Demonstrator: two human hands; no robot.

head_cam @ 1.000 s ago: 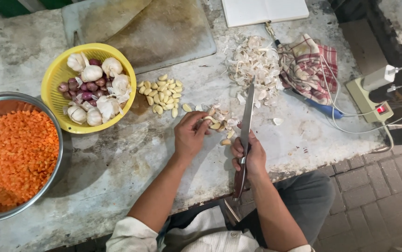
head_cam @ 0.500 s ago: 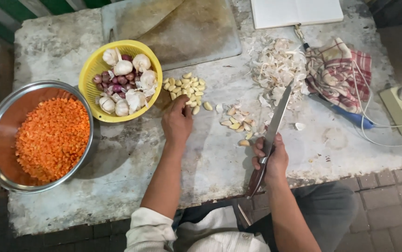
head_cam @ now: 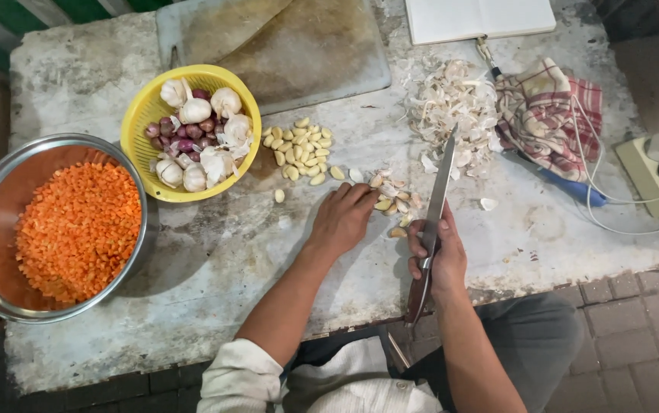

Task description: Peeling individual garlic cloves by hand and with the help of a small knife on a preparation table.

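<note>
A long steel kitchen knife is clenched, blade up, in the right hand, while unpeeled pale garlic cloves, just left of the blade, are touched by the left hand's spread fingers; peeling is judged underway, one clove needing pinching next.

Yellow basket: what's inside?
The yellow basket holds whole white garlic bulbs and small purple shallots, with loose papery skin among them. The heap covers the basket's bottom, so anything lying underneath cannot be seen.
</note>
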